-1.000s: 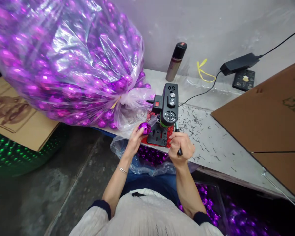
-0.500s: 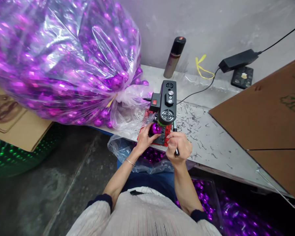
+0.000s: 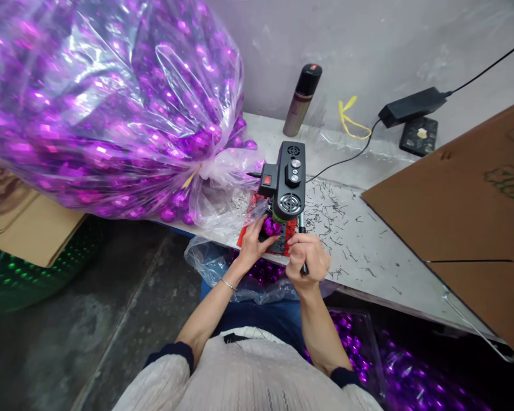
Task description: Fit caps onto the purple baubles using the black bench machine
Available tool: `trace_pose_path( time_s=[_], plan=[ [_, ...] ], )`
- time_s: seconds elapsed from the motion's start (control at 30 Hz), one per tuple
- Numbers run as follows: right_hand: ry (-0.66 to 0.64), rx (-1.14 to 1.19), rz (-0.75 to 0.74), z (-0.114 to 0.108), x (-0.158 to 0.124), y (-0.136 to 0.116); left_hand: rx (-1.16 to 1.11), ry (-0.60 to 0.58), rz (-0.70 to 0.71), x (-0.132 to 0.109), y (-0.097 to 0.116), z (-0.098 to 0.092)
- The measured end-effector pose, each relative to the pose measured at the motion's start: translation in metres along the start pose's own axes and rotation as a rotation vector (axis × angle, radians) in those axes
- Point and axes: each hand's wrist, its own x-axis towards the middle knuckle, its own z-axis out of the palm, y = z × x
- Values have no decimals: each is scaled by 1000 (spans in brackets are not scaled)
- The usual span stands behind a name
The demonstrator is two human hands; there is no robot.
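A small black bench machine [image 3: 289,178] with round vents, buttons and a red switch stands on the white table. Under its front end sits a shiny purple ball ornament [image 3: 272,226]. My left hand [image 3: 254,242] holds that ball between thumb and fingers. To the right, my right hand [image 3: 308,256] is wrapped round the black-gripped lever handle [image 3: 302,228] of the machine. Beneath the ball is a dark base on a red sheet [image 3: 290,229]. The contact point between ball and machine is hidden.
A big clear bag [image 3: 124,108] of purple balls fills the left. Small dark wire pieces [image 3: 332,222] litter the table. Behind stand a spray can [image 3: 302,100], a yellow tie [image 3: 346,118] and a power adapter [image 3: 413,107]. A cardboard box [image 3: 466,211] is at right.
The view has shifted slightly. Both hands keep their holds on the purple ball and the lever, with hardly any movement at the machine.
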Motion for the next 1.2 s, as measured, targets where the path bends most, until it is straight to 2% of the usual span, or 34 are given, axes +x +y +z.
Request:
trace_pose_path(
  time_s=[0.33, 0.8, 0.9, 1.03, 1.2],
  plan=[
    [85, 23, -5, 19, -38, 17, 25, 5, -4, -2, 2, 1],
    [185, 118, 37, 33, -49, 21, 14, 15, 18, -2, 1, 1],
    [159, 88, 7, 35, -51, 24, -5, 28, 14, -2, 1, 2],
    [128, 66, -36, 33, -46, 23, -9, 10, -1, 3, 1, 3],
    [145, 60, 21, 15, -10, 10, -23, 8, 81, -3, -2, -3]
  ],
)
